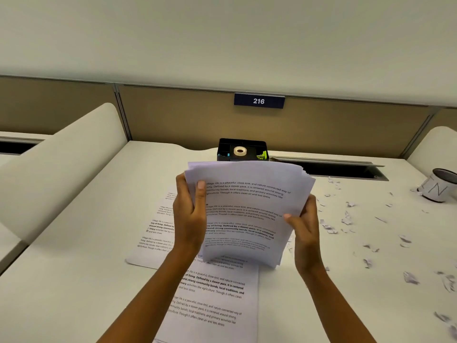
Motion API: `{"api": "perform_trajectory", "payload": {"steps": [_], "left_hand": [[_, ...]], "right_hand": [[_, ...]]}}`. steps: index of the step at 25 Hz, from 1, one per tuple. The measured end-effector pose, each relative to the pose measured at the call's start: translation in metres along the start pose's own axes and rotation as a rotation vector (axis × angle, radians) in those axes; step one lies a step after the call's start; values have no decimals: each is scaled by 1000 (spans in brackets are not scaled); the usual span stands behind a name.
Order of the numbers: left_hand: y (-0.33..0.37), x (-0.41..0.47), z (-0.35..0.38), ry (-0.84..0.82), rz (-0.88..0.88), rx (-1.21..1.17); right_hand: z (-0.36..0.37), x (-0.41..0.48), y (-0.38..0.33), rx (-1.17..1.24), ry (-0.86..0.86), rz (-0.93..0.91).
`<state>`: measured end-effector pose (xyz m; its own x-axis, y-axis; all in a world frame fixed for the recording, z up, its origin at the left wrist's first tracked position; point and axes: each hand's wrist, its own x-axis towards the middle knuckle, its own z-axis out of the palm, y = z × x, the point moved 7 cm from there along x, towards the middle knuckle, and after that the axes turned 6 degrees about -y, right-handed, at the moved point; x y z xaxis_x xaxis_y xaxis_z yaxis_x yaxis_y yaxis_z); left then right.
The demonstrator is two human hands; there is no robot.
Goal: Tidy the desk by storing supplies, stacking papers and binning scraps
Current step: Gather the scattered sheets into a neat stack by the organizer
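I hold a stack of printed papers [247, 209] upright above the desk, its sheets fanned slightly at the top right. My left hand [189, 219] grips its left edge, thumb on the front. My right hand [305, 231] grips the right edge the same way. Two more printed sheets lie flat on the desk: one [158, 226] left of my left hand, one [212, 298] between my forearms. A black organiser [242, 148] at the back holds a tape roll [240, 151] and green clips [262, 155]. Several torn paper scraps [346, 219] litter the right side of the desk.
A mesh bin [440, 185] lies tipped on its side at the far right. An open cable slot [333, 169] runs along the back of the white desk [74, 280]. A curved white divider [61, 164] borders the left, and a tan partition with a "216" sign [259, 101] stands behind.
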<state>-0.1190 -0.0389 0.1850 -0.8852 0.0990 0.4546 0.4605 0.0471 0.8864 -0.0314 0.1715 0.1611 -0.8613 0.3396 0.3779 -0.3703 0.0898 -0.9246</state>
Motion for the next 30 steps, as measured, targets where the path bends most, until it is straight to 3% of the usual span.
{"api": "perform_trajectory", "payload": {"steps": [4, 10, 13, 17, 24, 30], "left_hand": [[20, 5, -2, 19, 111, -34], [39, 20, -6, 19, 322, 224], [34, 21, -9, 26, 334, 268], [25, 21, -14, 36, 184, 81], [-28, -4, 9, -98, -130, -133], [-27, -22, 24, -132, -157, -156]], "right_hand": [[-2, 13, -35, -45, 12, -114], [-2, 30, -71, -537, 36, -388], [0, 29, -67, -697, 11, -436], [-6, 22, -59, -542, 38, -328], [-8, -2, 15, -14, 38, 44], [5, -17, 60, 195, 69, 296]]}}
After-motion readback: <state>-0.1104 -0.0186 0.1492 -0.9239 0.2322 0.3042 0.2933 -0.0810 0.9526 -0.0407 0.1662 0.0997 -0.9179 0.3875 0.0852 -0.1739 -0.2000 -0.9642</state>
